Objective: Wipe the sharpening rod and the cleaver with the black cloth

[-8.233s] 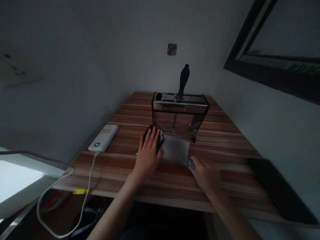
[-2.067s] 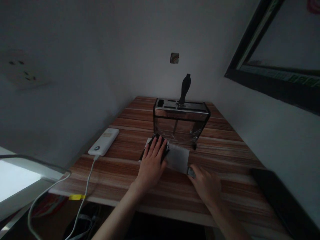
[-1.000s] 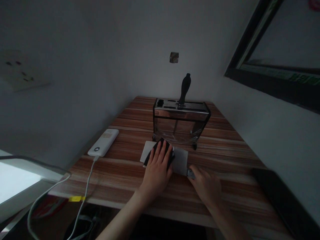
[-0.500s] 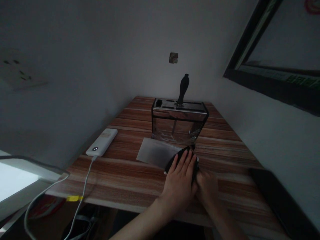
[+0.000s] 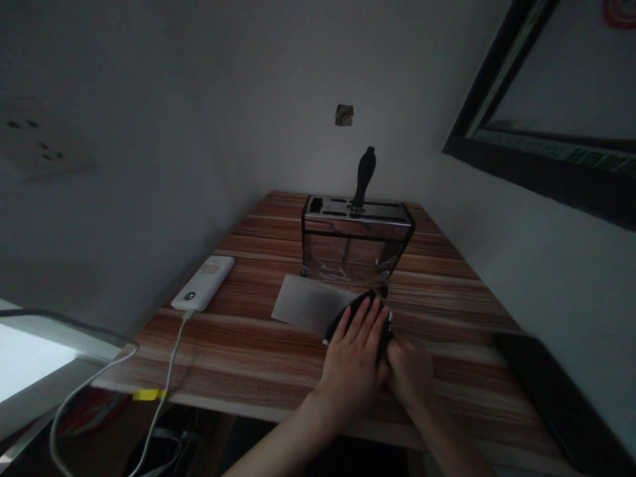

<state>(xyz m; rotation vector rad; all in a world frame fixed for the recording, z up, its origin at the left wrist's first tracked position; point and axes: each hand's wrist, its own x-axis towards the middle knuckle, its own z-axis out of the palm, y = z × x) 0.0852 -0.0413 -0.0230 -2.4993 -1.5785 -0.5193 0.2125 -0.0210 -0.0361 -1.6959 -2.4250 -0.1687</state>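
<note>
A cleaver with a broad rectangular metal blade (image 5: 308, 303) lies flat on the wooden table, pointing left. My left hand (image 5: 354, 354) presses a black cloth (image 5: 365, 299) onto the right part of the blade, fingers stretched over it. Just to its right, my right hand (image 5: 410, 371) is closed in a fist at the cleaver's handle end. The handle itself is hidden by the hands and cloth. Behind the blade stands a knife block (image 5: 355, 248) with clear sides and a slotted metal top. One black-handled tool (image 5: 366, 173) is upright in it.
On the left, a white power bank (image 5: 203, 283) lies with a white cable (image 5: 171, 361) running over the front edge. A dark flat object (image 5: 551, 397) rests along the right edge. Walls border the table (image 5: 268, 361) at the back and both sides.
My left hand and the black cloth have shifted slightly left along the blade. My right hand has moved only a little; the knife block stays put.
</note>
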